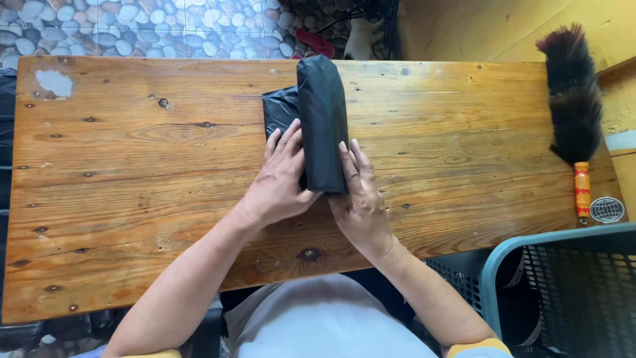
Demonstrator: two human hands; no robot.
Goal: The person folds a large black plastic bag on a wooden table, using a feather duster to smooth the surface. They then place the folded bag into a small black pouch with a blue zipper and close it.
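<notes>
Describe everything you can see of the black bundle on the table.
The black bundle is a dark, slightly shiny sheet, plastic or thin fabric, rolled into a long tube lying lengthwise away from the person on the wooden table. A loose unrolled flap sticks out on its left. The left hand and right hand press its near end from both sides.

Roll mid-table, duster right, basket beside.

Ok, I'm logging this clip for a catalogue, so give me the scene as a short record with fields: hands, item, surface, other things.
left hand: flat on the left side of the black roll, thumb under its near end
right hand: pressed along the roll's right side
item: black rolled fabric bundle, partly rolled, a flap out to the left
surface: wooden table
other things: feather duster at the table's right end; teal mesh basket beside the table
</notes>
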